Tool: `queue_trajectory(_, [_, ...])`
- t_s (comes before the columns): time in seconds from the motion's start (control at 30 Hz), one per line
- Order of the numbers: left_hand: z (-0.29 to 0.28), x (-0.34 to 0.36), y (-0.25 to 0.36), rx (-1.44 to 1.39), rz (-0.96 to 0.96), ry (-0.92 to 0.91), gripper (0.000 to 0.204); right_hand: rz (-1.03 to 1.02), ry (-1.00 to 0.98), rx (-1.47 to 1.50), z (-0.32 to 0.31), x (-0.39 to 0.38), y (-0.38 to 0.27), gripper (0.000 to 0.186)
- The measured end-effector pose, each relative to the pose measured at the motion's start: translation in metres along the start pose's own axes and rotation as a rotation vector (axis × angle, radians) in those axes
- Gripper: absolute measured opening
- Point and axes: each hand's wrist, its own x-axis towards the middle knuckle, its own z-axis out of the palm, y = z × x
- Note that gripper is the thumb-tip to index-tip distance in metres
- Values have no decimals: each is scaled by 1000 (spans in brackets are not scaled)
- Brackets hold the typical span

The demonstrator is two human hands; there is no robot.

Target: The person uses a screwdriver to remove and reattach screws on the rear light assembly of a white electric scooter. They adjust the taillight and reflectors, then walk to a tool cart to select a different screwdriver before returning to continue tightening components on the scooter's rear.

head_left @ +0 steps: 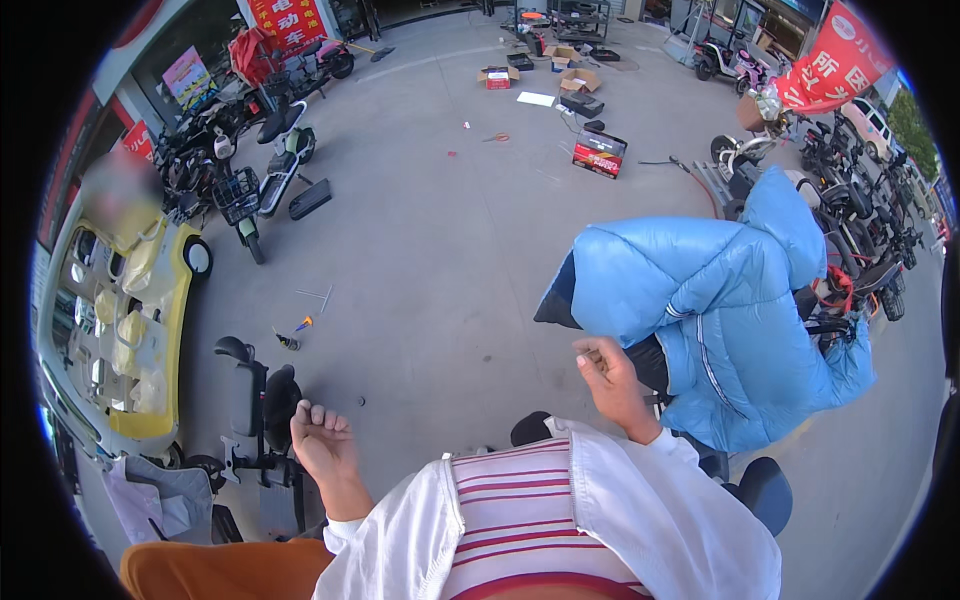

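My left hand (325, 445) is raised at the lower left with its fingers curled toward the palm and nothing visible in it. It is nearest to a black scooter seat (281, 405). My right hand (612, 382) is held up right of centre, fingers bent and thumb apart, with no object seen in it. Close beside it hangs a light-blue padded scooter wind cover (735, 300) with dark lining. Whether the right fingers touch the cover cannot be told. A dark rounded part (765, 487), perhaps a mirror, shows below the cover.
On the pavement at left lie a T-shaped metal tool (325, 296), a yellow-and-blue item (304, 323) and a small dark bottle (288, 342). A yellow vehicle (170, 345) and scooters (280, 170) line the left. Ahead is a red-and-black box (600, 154); bikes (860, 200) crowd the right.
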Motion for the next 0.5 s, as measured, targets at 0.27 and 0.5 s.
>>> queue_trajectory(0.27, [268, 257, -148, 73, -251, -465, 11, 15, 475, 199, -18, 257, 59, 14])
queue_trajectory(0.5, [396, 468, -227, 190, -217, -323, 12, 22, 504, 144, -68, 528, 53, 15])
